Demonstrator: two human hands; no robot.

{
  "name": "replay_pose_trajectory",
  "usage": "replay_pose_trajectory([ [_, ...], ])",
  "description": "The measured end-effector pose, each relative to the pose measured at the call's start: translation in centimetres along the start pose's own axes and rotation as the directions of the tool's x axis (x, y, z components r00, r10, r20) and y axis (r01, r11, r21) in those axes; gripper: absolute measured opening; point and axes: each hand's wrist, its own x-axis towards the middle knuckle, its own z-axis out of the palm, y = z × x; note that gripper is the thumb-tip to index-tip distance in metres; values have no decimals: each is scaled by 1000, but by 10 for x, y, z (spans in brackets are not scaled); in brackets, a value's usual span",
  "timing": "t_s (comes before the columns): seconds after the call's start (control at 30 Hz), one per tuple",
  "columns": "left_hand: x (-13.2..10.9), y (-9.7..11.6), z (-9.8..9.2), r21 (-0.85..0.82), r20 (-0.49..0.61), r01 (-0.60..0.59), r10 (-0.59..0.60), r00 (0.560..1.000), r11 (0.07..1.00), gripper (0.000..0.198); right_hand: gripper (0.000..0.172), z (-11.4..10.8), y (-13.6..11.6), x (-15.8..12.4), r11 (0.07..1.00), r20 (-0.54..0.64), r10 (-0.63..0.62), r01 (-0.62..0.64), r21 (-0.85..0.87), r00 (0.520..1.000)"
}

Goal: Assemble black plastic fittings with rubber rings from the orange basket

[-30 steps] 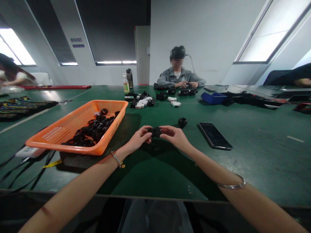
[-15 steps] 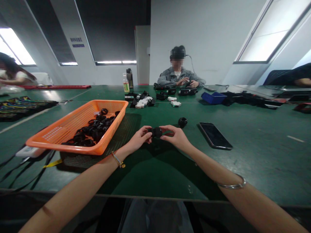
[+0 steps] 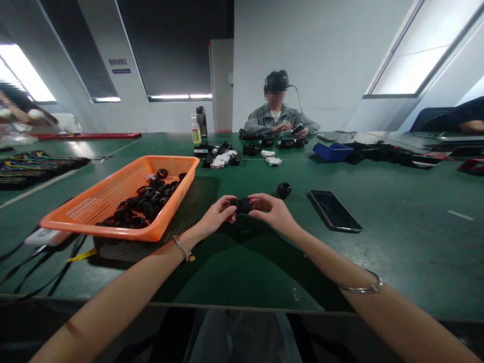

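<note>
Between my two hands is a small black cylindrical part (image 3: 242, 205) with ridged sides, lying sideways just above the green table (image 3: 242, 282). The fingers of my left hand (image 3: 219, 212) are closed on its left end. My right hand (image 3: 273, 210) pinches the right end between thumb and fingers. Another round black part (image 3: 284, 190) rests on the table just beyond my right hand. To my left stands an orange plastic basket (image 3: 177, 206) with many black ring-like parts (image 3: 147, 199) in it. The exact kind of these parts is too small to tell.
A phone (image 3: 335, 210) lies right of my right hand. Straps and a white device (image 3: 47, 235) sit by the basket. Farther back are black and white pieces (image 3: 223, 156), a bottle (image 3: 195, 130), a blue bin (image 3: 333, 152) and a person in a grey jacket (image 3: 260, 118).
My hands and the black part have stayed almost still. Across the table, the person's hands have shifted slightly, and the person at far left has moved an arm.
</note>
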Motion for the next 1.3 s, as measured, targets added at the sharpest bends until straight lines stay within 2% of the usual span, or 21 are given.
replay_pose_trajectory([
  [0.33,-1,1,0,13,9,2,-2,1000,1000,36,37,0,-1,0,1000,-5,10,-10,-8,1000],
  [0.5,-1,0,-1,10,12,0,-1,1000,1000,37,42,-2,3,1,1000,33,-1,1,22,999],
  [0.87,0,-2,-1,1,16,-1,1,1000,1000,38,35,-2,1,0,996,-10,-62,61,-70,998],
  [1.3,0,0,-1,-5,5,-2,2,1000,1000,38,35,-1,-4,0,995,7,2,-1,-103,1000],
])
